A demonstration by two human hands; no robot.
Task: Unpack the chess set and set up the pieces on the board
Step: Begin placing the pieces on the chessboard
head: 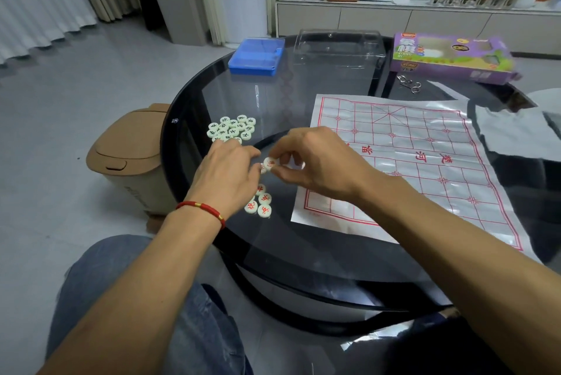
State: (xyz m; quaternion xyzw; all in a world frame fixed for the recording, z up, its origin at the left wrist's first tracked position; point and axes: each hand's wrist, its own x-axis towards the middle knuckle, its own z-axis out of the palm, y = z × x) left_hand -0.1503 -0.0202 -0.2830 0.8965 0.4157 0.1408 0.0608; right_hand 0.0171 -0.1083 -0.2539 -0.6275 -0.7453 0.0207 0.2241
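Observation:
A paper Chinese chess board (425,162) with red lines lies flat on the right half of the round glass table (212,92). No pieces stand on it. Several green-lettered pieces (232,128) sit in a cluster left of the board. Several red-lettered pieces (261,203) lie nearer me, partly hidden under my left hand (227,174), whose curled fingers hover over them. My right hand (312,162) pinches one red-lettered piece (270,163) between thumb and fingers, just left of the board's edge.
A blue plastic case (256,55), a clear plastic tray (340,46) and the purple chess box (449,57) stand at the table's far side. Metal rings (409,84) lie near the box. A tan bin (133,159) sits on the floor to the left.

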